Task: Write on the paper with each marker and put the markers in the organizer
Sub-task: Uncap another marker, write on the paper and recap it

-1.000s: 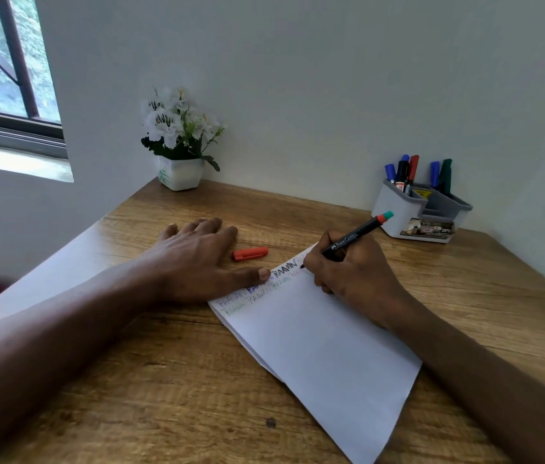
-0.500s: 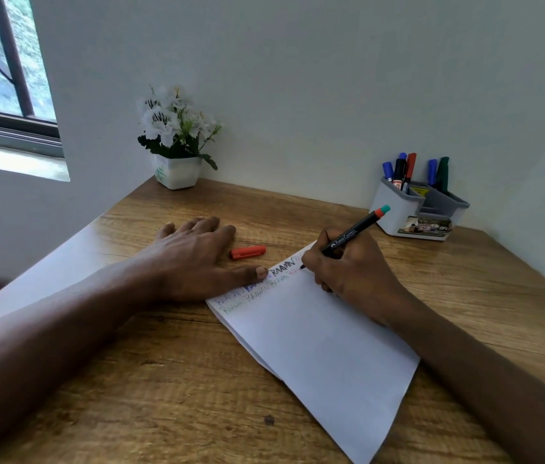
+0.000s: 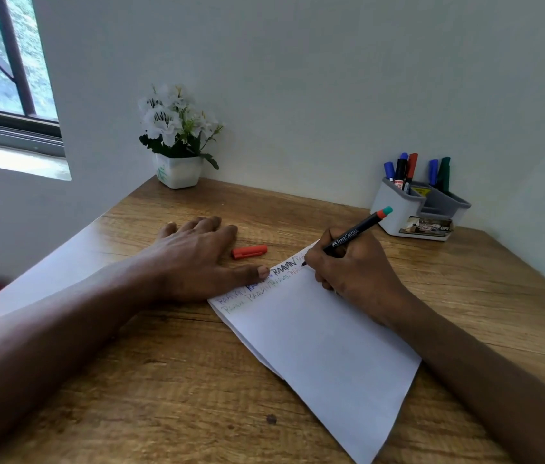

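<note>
A white sheet of paper point(image 3: 318, 343) lies at an angle on the wooden desk, with coloured words along its far edge. My right hand point(image 3: 354, 269) grips a black marker point(image 3: 353, 234) with a red and teal end, its tip touching the paper's far corner. My left hand point(image 3: 197, 259) lies flat on the desk, thumb pressing the paper's upper left edge. The marker's red cap point(image 3: 249, 252) rests on the desk between my hands. The grey and white organizer point(image 3: 395, 209) stands at the back right holding several markers.
A white pot of white flowers point(image 3: 177, 142) stands in the back left corner against the wall. Walls close off the desk at the back and right. A window is at the upper left.
The marker tip has crept slightly along the far edge of the paper as my right hand writes. My left hand and the red cap have stayed put.
</note>
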The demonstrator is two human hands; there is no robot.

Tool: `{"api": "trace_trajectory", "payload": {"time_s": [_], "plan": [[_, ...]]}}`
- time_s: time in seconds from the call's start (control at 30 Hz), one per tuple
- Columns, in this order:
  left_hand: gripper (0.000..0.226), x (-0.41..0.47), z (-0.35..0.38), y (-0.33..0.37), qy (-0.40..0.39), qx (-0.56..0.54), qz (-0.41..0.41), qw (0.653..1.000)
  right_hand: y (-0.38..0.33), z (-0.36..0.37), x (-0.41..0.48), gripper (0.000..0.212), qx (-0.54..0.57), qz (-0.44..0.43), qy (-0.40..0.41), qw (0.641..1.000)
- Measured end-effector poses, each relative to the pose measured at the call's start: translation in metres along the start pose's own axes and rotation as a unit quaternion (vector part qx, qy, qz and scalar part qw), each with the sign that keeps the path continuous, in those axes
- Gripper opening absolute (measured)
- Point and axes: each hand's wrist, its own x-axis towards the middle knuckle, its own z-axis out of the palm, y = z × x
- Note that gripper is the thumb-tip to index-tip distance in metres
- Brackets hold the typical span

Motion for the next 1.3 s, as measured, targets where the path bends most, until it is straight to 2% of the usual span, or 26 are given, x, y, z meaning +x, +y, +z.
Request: {"api": "trace_trajectory", "payload": {"time_s": [0.2,0.33,0.4,0.5,0.6,0.73,0.83,1.03,1.13,1.3], "plan": [[0.110,0.001,0.001,-0.001,0.008,-0.008,0.007,1.000,0.001,0.000,0.001,0.018,-0.010,0.001,0.011,1.000],[0.104,0.002,0.002,-0.002,0.030,-0.024,0.017,0.999,0.001,-0.001,0.001,0.014,0.037,0.038,0.022,0.998],[0.089,0.003,0.003,-0.003,0.080,-0.046,0.036,0.995,0.002,-0.003,0.003,0.016,0.084,0.057,0.028,0.994],[0.056,0.004,0.006,-0.002,0.167,-0.094,0.073,0.979,0.003,-0.007,0.003,0.015,0.143,0.060,0.020,0.988],[0.038,0.006,0.008,0.001,0.203,-0.084,0.094,0.971,0.002,-0.010,0.002,0.009,0.178,0.054,-0.006,0.983],[0.026,0.005,0.009,0.006,0.202,-0.073,0.093,0.972,0.001,-0.011,0.000,0.019,0.205,0.016,-0.047,0.977],[0.013,0.002,0.008,0.006,0.217,-0.129,0.096,0.963,-0.002,-0.012,-0.003,0.028,0.224,0.002,-0.069,0.972],[0.012,0.001,0.010,-0.002,0.194,-0.273,0.118,0.935,-0.003,-0.012,-0.007,0.013,0.242,0.009,-0.133,0.961],[0.013,0.001,0.010,-0.001,0.183,-0.294,0.133,0.929,-0.003,-0.013,-0.007,0.005,0.243,0.000,-0.138,0.960],[0.013,-0.002,0.009,0.001,0.173,-0.305,0.166,0.921,-0.003,-0.013,-0.009,0.006,0.224,-0.009,-0.151,0.963]]}}
